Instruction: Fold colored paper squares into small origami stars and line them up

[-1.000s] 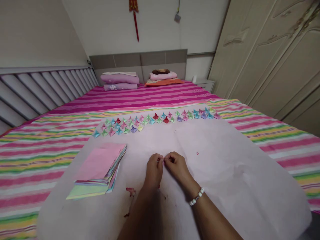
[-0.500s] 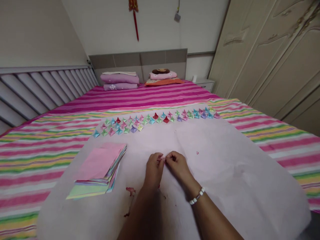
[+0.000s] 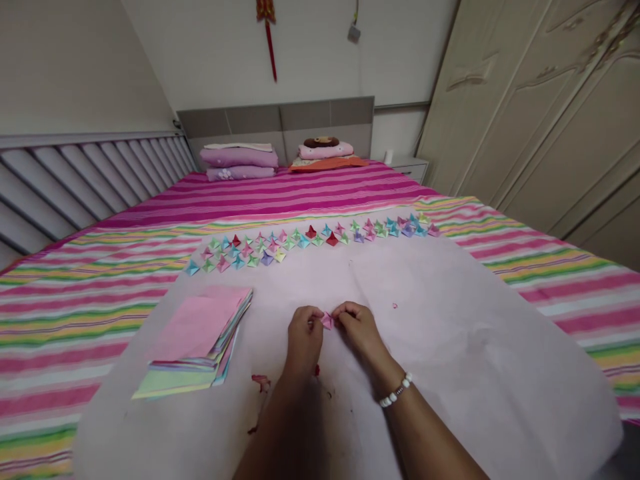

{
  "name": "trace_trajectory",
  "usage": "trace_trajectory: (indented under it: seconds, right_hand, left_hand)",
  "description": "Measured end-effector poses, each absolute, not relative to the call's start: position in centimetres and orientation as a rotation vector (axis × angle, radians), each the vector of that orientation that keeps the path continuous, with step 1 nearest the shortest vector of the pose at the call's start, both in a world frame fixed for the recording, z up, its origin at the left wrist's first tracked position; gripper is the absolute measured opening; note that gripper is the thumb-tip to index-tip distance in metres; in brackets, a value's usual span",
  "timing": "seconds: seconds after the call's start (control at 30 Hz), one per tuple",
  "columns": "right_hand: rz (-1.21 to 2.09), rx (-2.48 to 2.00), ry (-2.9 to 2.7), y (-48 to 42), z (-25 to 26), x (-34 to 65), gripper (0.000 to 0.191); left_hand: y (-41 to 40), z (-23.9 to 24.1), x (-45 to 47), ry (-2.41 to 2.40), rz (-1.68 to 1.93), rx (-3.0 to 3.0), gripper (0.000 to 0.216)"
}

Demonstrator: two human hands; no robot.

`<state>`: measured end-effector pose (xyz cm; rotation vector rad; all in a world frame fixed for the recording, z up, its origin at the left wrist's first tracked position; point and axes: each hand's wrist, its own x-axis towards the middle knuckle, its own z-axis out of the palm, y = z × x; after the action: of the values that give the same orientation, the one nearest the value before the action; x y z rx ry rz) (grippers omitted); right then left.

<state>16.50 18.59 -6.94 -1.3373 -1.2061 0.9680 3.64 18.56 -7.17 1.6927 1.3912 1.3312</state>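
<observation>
Head view: two hands meet over a white sheet [image 3: 450, 320] spread on a striped bed [image 3: 300, 193]. The left hand [image 3: 305, 337] and the right hand [image 3: 357, 327] hold one small pink folded paper piece [image 3: 327, 321], with the fingers of each pinching one end. It is creased and tiny. Its long axis runs from nine to three o'clock, and its tip's direction is unclear. One stack of coloured paper sheets [image 3: 200, 337] lies at nine o'clock. At twelve o'clock is a row of folded paper pieces [image 3: 310, 240], several dozen and too small to count exactly.
</observation>
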Motion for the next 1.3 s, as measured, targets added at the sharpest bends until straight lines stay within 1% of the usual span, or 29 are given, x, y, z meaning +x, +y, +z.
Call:
trace_trajectory:
  seconds: [0.13,0.37,0.57,0.73,0.87,1.1,1.3]
  right_hand:
    - [0.932,-1.359,-1.215,18.5,-7.1,16.6,0.021]
    - [0.811,-1.415,-1.298,18.0,-6.6,16.5,0.022]
    - [0.829,-1.429,-1.292,18.1,-6.7,16.5,0.020]
    - [0.803,-1.403,-1.288,18.2,-6.9,16.5,0.018]
    - [0.713,-1.428,-1.337,18.1,-6.8,16.5,0.018]
    - [0.423,-1.508,-1.553,17.2,-6.5,16.4,0.020]
    - [0.415,-1.509,-1.563,17.1,-6.6,16.4,0.017]
  left_hand:
    - [18.6,-7.3,3.6,1.386,1.353,1.860,0.026]
    - [18.6,-7.6,3.8,1.493,1.317,1.935,0.025]
    - [18.5,-7.8,3.9,1.526,1.227,1.998,0.032]
    - [18.4,-7.8,4.0,1.536,1.199,2.018,0.032]
    - [18.2,-7.6,4.1,1.521,1.182,2.001,0.032]
    - [18.4,-7.9,4.1,1.529,1.185,1.981,0.030]
    - [18.5,-8.4,4.2,1.519,1.221,1.922,0.028]
